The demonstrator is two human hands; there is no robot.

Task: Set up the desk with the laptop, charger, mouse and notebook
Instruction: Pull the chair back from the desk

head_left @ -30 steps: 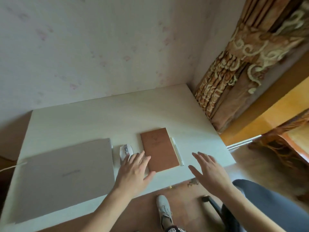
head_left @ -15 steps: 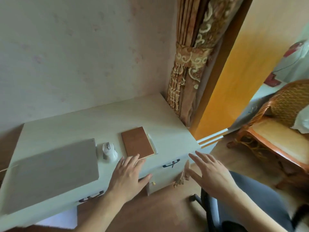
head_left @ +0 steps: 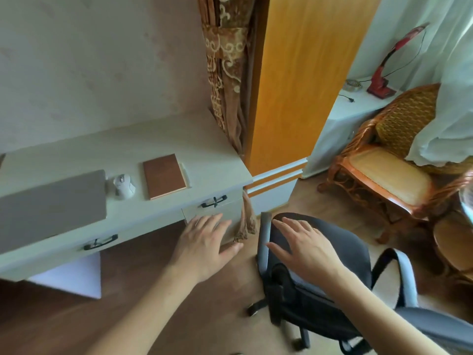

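On the pale desk [head_left: 163, 139] a closed grey laptop [head_left: 51, 206] lies at the left. To its right stands a white mouse [head_left: 124, 187], then a brown notebook [head_left: 163, 176] with a white pen [head_left: 185, 174] along its right edge. No charger is visible. My left hand [head_left: 204, 245] hovers open in front of the desk's right drawer, holding nothing. Over the seat of a dark office chair [head_left: 320, 254] my right hand [head_left: 304, 248] is spread open and empty.
A patterned brown curtain [head_left: 226, 73] hangs at the desk's right end beside an orange wooden panel [head_left: 294, 73]. A wicker chair [head_left: 389, 160] stands at the right, with a red lamp [head_left: 381, 80] on a white table behind it. The floor is brown wood.
The view has swung right and pulled back from the desk. Both hands have left the desk top; the left now hangs before the drawer, the right over the office chair.
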